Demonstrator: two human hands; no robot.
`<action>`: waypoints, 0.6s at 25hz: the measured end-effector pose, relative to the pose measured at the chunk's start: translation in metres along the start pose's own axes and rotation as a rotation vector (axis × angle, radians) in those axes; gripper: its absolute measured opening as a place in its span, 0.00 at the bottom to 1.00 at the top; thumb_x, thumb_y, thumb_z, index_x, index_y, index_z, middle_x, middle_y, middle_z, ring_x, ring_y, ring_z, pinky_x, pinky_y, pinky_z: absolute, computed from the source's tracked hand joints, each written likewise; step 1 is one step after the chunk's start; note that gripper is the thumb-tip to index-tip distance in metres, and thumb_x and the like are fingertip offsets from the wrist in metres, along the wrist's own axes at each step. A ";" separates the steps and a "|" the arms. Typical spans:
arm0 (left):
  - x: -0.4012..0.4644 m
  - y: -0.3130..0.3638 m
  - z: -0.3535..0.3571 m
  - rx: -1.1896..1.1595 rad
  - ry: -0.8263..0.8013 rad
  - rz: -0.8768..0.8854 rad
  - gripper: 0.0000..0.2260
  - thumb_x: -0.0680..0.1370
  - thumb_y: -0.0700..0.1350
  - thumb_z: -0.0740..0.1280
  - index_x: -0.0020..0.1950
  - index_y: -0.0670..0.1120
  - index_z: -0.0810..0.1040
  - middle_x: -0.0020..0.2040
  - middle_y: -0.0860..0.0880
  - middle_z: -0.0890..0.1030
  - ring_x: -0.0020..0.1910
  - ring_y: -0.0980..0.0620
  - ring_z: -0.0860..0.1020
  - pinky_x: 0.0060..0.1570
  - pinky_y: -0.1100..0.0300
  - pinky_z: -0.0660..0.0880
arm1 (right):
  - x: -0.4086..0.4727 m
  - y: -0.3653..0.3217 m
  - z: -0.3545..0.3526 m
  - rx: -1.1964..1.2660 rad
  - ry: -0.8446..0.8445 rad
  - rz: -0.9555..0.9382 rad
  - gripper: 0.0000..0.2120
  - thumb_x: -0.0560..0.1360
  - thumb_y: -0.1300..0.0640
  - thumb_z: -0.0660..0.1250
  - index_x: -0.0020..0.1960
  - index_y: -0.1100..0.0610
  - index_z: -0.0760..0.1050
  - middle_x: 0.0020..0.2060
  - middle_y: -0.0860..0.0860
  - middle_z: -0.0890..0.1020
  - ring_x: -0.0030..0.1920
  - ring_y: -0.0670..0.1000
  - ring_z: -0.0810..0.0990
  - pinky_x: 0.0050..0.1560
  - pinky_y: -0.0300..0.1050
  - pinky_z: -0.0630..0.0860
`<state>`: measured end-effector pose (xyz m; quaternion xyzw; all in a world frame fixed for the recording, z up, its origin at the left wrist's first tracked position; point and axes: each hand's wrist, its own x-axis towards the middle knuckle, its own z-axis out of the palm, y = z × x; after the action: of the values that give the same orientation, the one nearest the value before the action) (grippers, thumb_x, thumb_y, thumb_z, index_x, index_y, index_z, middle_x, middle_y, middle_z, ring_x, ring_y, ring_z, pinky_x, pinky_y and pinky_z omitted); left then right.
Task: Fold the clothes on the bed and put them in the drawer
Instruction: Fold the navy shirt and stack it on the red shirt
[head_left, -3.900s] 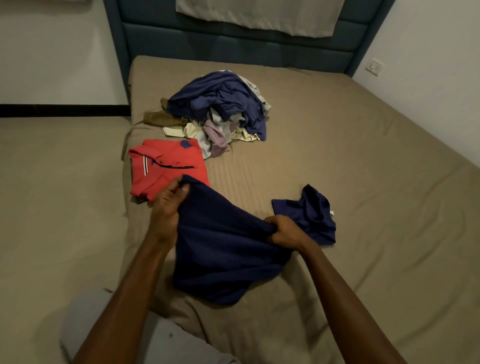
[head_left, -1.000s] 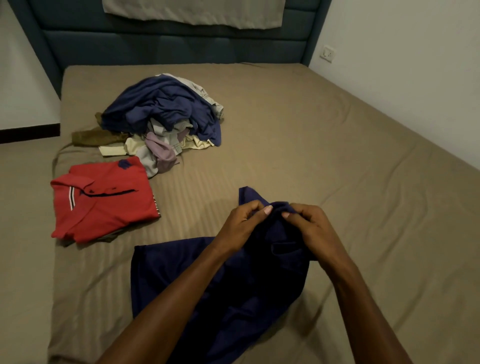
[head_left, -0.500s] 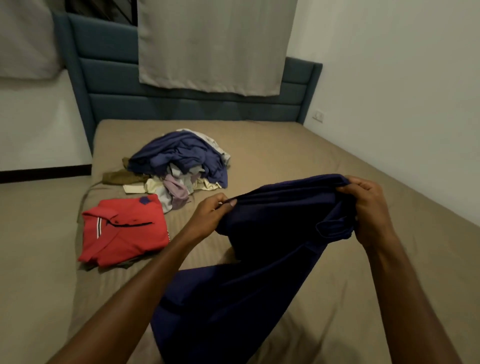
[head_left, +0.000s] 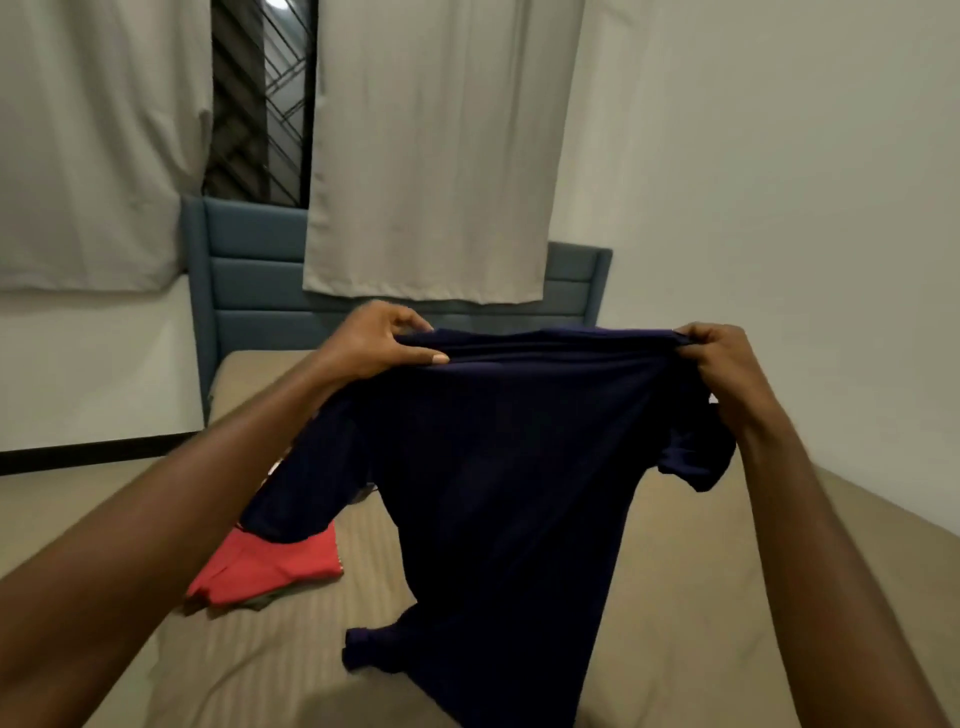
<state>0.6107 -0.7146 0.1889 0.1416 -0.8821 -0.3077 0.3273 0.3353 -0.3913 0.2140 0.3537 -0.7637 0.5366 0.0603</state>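
Above the near part of the bed (head_left: 691, 571), a navy shirt (head_left: 498, 467) hangs spread between both hands, its lower hem crumpled on the tan sheet. Left hand (head_left: 374, 343) pinches one shoulder of the shirt with curled fingers and thumb; right hand (head_left: 719, 358) grips the other shoulder the same way. Near the bed's left edge, a folded red polo shirt (head_left: 270, 569) lies flat, partly hidden behind a navy sleeve. Beyond the far edge stands a blue padded headboard (head_left: 249, 280), with pale curtains (head_left: 431, 156) hanging above it.
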 end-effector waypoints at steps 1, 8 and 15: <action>-0.002 0.016 -0.012 0.002 -0.029 -0.015 0.16 0.67 0.56 0.82 0.48 0.49 0.87 0.41 0.52 0.87 0.43 0.56 0.85 0.46 0.57 0.82 | 0.001 -0.013 -0.010 -0.029 -0.013 -0.028 0.11 0.74 0.72 0.60 0.46 0.65 0.81 0.36 0.57 0.81 0.34 0.52 0.77 0.33 0.42 0.72; -0.025 0.081 -0.048 -0.042 -0.009 -0.174 0.26 0.71 0.67 0.74 0.33 0.44 0.76 0.30 0.46 0.77 0.28 0.49 0.74 0.30 0.57 0.70 | -0.012 -0.069 -0.058 -0.211 -0.078 -0.150 0.08 0.70 0.67 0.56 0.34 0.61 0.69 0.29 0.54 0.70 0.31 0.52 0.67 0.33 0.45 0.61; -0.060 0.093 -0.083 -0.121 -0.287 -0.051 0.15 0.70 0.55 0.78 0.42 0.43 0.85 0.39 0.43 0.84 0.36 0.49 0.81 0.39 0.57 0.78 | -0.024 -0.077 -0.108 0.247 -0.062 -0.141 0.13 0.80 0.57 0.68 0.53 0.67 0.82 0.44 0.58 0.82 0.40 0.53 0.80 0.42 0.44 0.75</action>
<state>0.7063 -0.6534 0.2678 0.0986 -0.8958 -0.3856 0.1979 0.3685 -0.3005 0.3080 0.4279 -0.6665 0.6097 0.0303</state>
